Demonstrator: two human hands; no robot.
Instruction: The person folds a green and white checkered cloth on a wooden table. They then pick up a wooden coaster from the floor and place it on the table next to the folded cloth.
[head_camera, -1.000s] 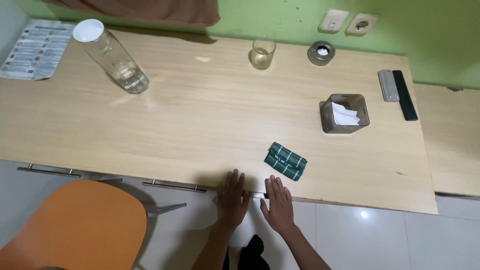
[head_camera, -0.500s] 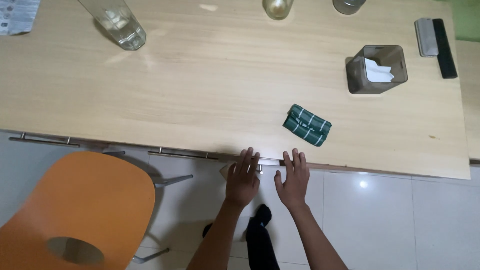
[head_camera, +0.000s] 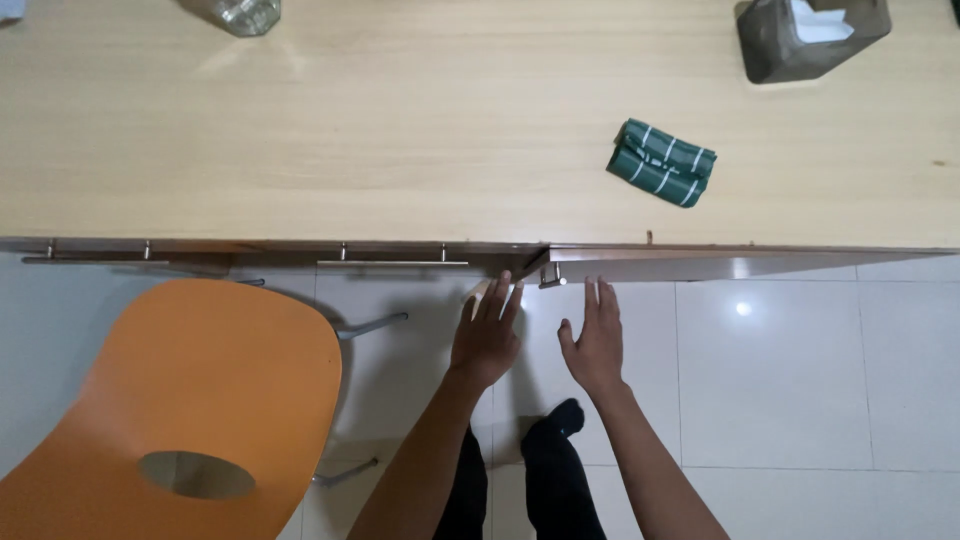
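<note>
Both hands had come off the front edge of the table (head_camera: 400, 150) since the earlier frames and dropped lower in view — the tabletop itself had slid upward, so the jar and the box sat cut off at the top border. What looked like a drawer front (head_camera: 740, 265) under the right part of the table stood slightly ajar, its short metal handle (head_camera: 552, 282) sticking out just above the fingertips.

The left hand (head_camera: 487, 340) was held flat, back up, fingers (head_camera: 502, 298) straight and close together, their tips reaching up near the lower edge of the table beside that handle; it gripped nothing. The right hand (head_camera: 594, 345) hovered just beside it, fingers extended and a little spread, thumb out toward the left hand — also empty, and clear of the drawer.

On the tabletop, the folded green cloth (head_camera: 662, 162) with white stripes lay up and to the right of the hands, well apart from them. The brown box (head_camera: 770, 45) holding white paper stood beyond it, and the clear glass jar (head_camera: 240, 14) sat far left. An orange chair (head_camera: 190, 390) stood on the pale tiled floor (head_camera: 800, 400) at lower left.
</note>
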